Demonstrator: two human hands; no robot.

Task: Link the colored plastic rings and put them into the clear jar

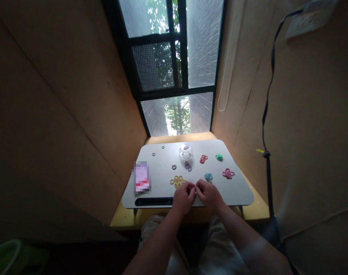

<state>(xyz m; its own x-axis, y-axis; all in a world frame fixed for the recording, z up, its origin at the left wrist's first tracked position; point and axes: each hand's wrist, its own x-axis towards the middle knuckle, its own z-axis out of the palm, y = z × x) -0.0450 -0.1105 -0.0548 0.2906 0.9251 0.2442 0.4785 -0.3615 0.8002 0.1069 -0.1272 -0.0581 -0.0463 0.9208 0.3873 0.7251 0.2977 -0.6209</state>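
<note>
My left hand [185, 195] and my right hand [207, 191] meet near the front edge of the white lap table [159, 185]. Both are closed in a pinch, fingertips nearly touching, around something too small to make out. Just beyond my left hand lies a pile of yellow rings [178, 181], like small hair ties. Close to my right hand are light blue rings [208, 177]. Farther right sit pink rings [228, 173], red rings [203, 159] and green rings [219, 157]. Purple rings [188, 165] lie before a clear round jar [186, 152].
On the left is a blurred pink-purple packet [141, 178]. A dark ring [174, 167] and two smaller rings lie toward the back left. A black slot [153, 201] runs along the front edge. A black cable [267, 152] hangs at right; a window stands behind.
</note>
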